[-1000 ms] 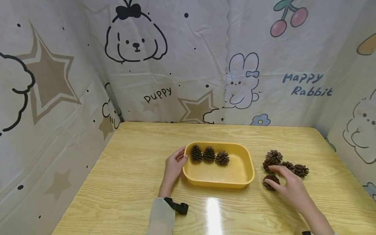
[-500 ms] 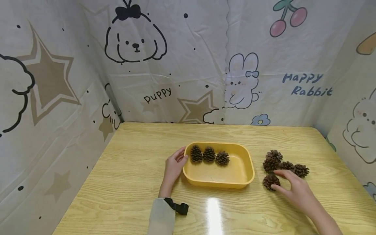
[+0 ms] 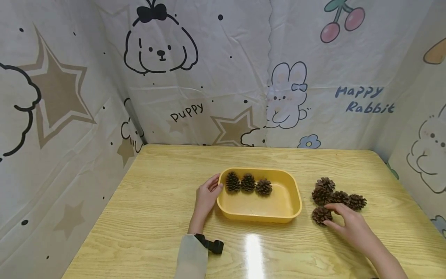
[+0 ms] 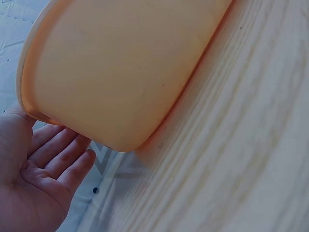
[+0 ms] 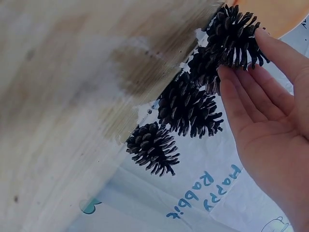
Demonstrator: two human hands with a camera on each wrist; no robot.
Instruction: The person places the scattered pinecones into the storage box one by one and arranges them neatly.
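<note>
from my remote seat i have the left hand [image 3: 206, 195] gripping the left end of the yellow tray [image 3: 258, 218], thumb over the rim and the fingers along the outside. i take that as a steadying hold, so the tray doesn't slide on the bench [image 3: 163, 186]. inside, three pine cones [image 3: 248, 183] sit in a row by the far wall, from the left end toward the middle; to me that looks like deliberate order, leaving the right end and the near side for more.

the right hand [image 3: 349, 224] is at the nearest loose cone [image 3: 319, 215], which lies on the bench just beyond the tray's right end. its thumb and fingers are parted about as wide as that cone, coming at it from its right side, tips at its edge. i cannot tell whether they pinch it or only touch. four other cones [image 3: 357, 202] lie clustered just past it, on the far side of the fingers, so i judge a narrow, careful pinch suits best here.
</note>
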